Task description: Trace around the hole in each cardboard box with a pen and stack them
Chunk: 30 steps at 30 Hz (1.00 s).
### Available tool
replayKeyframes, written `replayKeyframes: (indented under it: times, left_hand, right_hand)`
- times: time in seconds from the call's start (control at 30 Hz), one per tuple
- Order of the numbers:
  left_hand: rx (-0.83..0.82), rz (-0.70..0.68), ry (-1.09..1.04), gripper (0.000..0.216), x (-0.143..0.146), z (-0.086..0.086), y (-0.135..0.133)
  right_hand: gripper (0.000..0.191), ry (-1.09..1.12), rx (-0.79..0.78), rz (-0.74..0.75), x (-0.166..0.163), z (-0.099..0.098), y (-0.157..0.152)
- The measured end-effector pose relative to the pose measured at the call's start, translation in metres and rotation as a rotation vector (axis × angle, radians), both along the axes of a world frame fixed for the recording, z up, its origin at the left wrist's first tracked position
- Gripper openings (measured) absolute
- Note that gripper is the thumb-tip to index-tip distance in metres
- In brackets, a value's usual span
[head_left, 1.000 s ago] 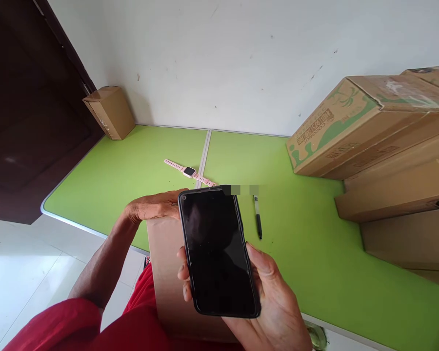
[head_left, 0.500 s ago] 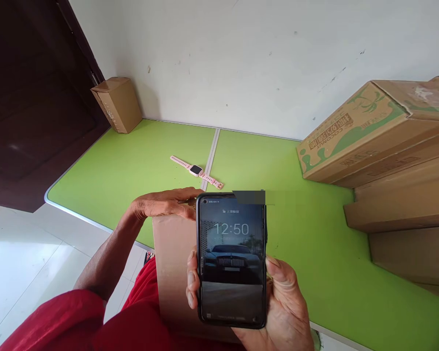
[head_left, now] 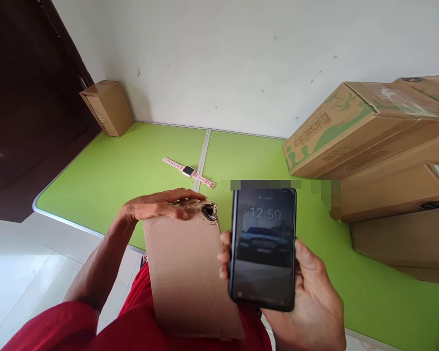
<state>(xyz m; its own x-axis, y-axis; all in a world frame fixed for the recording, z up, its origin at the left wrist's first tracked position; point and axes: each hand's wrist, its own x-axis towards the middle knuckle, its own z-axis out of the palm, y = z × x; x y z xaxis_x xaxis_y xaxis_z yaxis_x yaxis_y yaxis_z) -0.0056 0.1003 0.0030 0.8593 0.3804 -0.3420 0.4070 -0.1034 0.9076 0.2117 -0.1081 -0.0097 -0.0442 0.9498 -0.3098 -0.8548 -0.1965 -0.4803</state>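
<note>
While the phone (head_left: 265, 253) is being gripped by the right hand (head_left: 310, 297), with the thumb along one edge and the fingertips curled around the other, its lit screen is being shown to the camera, 12:50 readable on it. Just beside it, the top of a cardboard box (head_left: 190, 273) is being covered by the left hand (head_left: 161, 204), thumb on the near face and fingers over the edge, near a ragged dark hole (head_left: 209, 212); whether the box is being pinched or merely touched cannot be told. The phone is probably best being supported by the palm, without the glass being smudged, while the box is being steadied clear of its torn corner. Farther out, a pink watch (head_left: 189, 170) is being borne by the green surface (head_left: 249, 156), and the ends are being occupied by a small carton (head_left: 111, 109) and larger printed cartons (head_left: 332, 122).
</note>
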Motion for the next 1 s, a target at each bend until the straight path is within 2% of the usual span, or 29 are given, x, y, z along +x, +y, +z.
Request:
replayKeyframes:
  times: [0.1,0.17,0.23,0.3,0.4,0.57,0.7,0.8,0.9,1.0]
  left_hand:
    - [0.008,-0.002,0.038,0.073,0.0,0.004,-0.001]
    - [-0.006,-0.004,0.055,0.073,0.0,0.004,-0.001]
    - [-0.01,-0.005,0.056,0.073,0.0,0.003,0.0]
    - [-0.01,-0.006,0.048,0.073,0.0,0.002,0.0]
    - [0.0,-0.009,0.05,0.073,0.0,0.002,0.0]
    - [-0.008,-0.011,0.055,0.076,0.0,0.005,0.001]
    - [0.027,-0.025,0.098,0.079,-0.005,0.005,0.004]
    - [0.033,0.002,0.135,0.083,-0.016,0.009,0.005]
    - [0.048,0.097,0.118,0.093,-0.029,0.024,0.005]
    - [0.136,0.206,0.093,0.094,-0.034,0.049,0.006]
  right_hand:
    - [0.058,-0.271,-0.122,-0.233,0.025,-0.03,0.014]
    - [0.069,-0.526,-0.233,-0.301,0.038,-0.056,0.027]
    - [0.075,-0.747,-0.29,-0.257,0.045,-0.081,0.039]
    - [0.073,-0.874,-0.284,-0.189,0.045,-0.102,0.049]
    - [0.065,-0.991,-0.239,-0.141,0.038,-0.12,0.059]
    - [0.051,-1.272,-0.188,-0.114,0.032,-0.126,0.065]
    - [0.038,-1.454,-0.177,-0.15,0.029,-0.123,0.062]
    - [0.037,-1.534,-0.15,-0.191,0.024,-0.122,0.054]
    - [0.04,-1.558,-0.117,-0.231,0.022,-0.12,0.043]
    - [0.043,-1.525,-0.116,-0.308,0.03,-0.11,0.026]
